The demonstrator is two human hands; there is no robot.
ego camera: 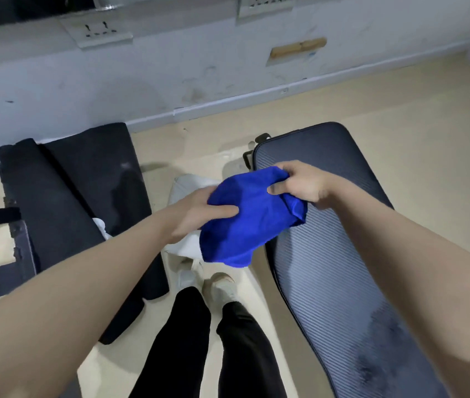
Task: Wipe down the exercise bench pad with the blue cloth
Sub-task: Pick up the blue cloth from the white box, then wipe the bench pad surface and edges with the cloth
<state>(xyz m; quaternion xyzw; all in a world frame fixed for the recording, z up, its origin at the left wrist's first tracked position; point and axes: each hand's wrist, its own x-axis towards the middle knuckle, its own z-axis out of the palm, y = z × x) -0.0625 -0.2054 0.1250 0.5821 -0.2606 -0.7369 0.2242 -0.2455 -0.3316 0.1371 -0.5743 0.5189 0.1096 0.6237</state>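
Head view is showing both hands, left hand (196, 216) and right hand (299, 182), pinching the blue cloth (245, 222) just beside the long bench pad (342, 282), right hand nearer it.

2 hands (199, 216), 1 blue cloth (245, 219), 1 bench pad (328, 268)

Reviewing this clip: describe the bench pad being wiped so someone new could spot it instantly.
Start at the pale wall with sockets and come down to the beige floor. The bench pad is the long, dark blue-grey cushion with fine diagonal ribbing on the right, running under the right hand. Unlike the plain black rolled mats on the left, it is ribbed, and the blue cloth hangs over its edge.
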